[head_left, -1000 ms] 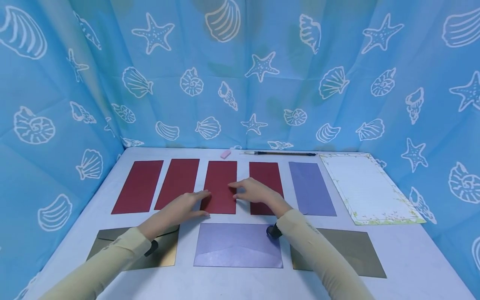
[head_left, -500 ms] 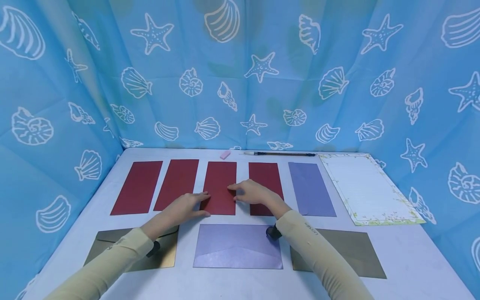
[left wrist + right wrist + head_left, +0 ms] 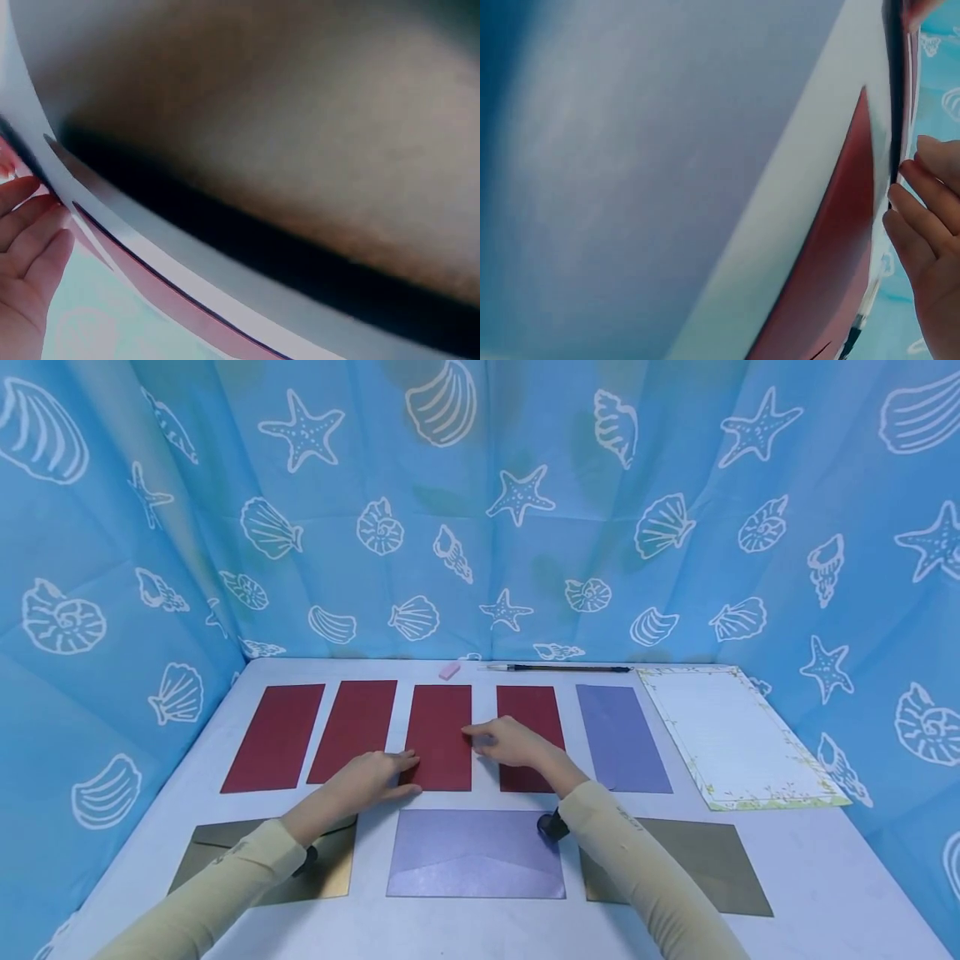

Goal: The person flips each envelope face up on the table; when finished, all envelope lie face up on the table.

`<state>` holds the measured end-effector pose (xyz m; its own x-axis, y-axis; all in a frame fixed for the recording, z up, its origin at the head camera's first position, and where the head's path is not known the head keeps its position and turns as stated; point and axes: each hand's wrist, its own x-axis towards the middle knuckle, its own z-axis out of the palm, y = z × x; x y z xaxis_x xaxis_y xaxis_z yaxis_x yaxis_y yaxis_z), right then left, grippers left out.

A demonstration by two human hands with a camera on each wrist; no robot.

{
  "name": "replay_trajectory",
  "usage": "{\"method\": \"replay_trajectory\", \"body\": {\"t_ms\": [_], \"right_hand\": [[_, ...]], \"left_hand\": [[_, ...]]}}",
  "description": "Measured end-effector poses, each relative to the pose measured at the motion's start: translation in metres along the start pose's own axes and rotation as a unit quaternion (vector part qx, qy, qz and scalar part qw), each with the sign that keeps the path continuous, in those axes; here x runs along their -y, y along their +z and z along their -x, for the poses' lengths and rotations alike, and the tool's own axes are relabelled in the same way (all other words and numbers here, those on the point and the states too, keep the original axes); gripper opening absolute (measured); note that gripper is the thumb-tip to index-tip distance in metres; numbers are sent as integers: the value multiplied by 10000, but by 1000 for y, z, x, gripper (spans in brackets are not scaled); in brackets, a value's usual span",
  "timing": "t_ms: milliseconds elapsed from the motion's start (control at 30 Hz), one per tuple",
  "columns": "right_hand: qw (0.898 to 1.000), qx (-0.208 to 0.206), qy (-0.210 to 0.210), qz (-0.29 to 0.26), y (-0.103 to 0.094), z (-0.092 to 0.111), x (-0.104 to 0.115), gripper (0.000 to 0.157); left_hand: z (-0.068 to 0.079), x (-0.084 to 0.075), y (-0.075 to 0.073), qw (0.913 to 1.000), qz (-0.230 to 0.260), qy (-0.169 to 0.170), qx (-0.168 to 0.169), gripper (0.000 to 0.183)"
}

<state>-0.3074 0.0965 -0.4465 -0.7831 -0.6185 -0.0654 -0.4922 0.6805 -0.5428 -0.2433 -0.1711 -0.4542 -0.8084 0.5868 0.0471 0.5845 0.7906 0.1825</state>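
I monitor left hand [image 3: 367, 777], fingers loosely extended at left edge of third red paper [image 3: 441, 735] from left, right hand [image 3: 510, 742] likewise at right edge, paper flat on white table [image 3: 825, 877]

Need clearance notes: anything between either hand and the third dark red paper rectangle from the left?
Nothing visible. The left hand overlaps the third dark red paper rectangle at its left edge, the right hand at its right. The fourth dark red paper rectangle lies beneath the right hand, not between.

White table [image 3: 465, 933] — red rectangles [image 3: 442, 735], purple envelopes [image 3: 475, 852], gold envelopes [image 3: 708, 864] — pink eraser [image 3: 449, 671], brush [image 3: 570, 668], bordered sheet [image 3: 735, 735]
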Motion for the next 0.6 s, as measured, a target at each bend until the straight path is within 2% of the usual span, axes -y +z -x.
{"method": "replay_trajectory", "body": {"t_ms": [267, 500, 600], "right_hand": [[9986, -496, 184, -82, -2, 0, -17, 46], [9974, -614, 221, -312, 0, -4, -14, 45], [9961, -698, 324, -421, 2, -6, -12, 45]], "left_hand": [[6, -1, 2, 9993, 3, 273, -260, 53], [11, -10, 1, 9955, -96, 617, -709, 50], [13, -15, 0, 9944, -66, 650, -826, 49]]}}
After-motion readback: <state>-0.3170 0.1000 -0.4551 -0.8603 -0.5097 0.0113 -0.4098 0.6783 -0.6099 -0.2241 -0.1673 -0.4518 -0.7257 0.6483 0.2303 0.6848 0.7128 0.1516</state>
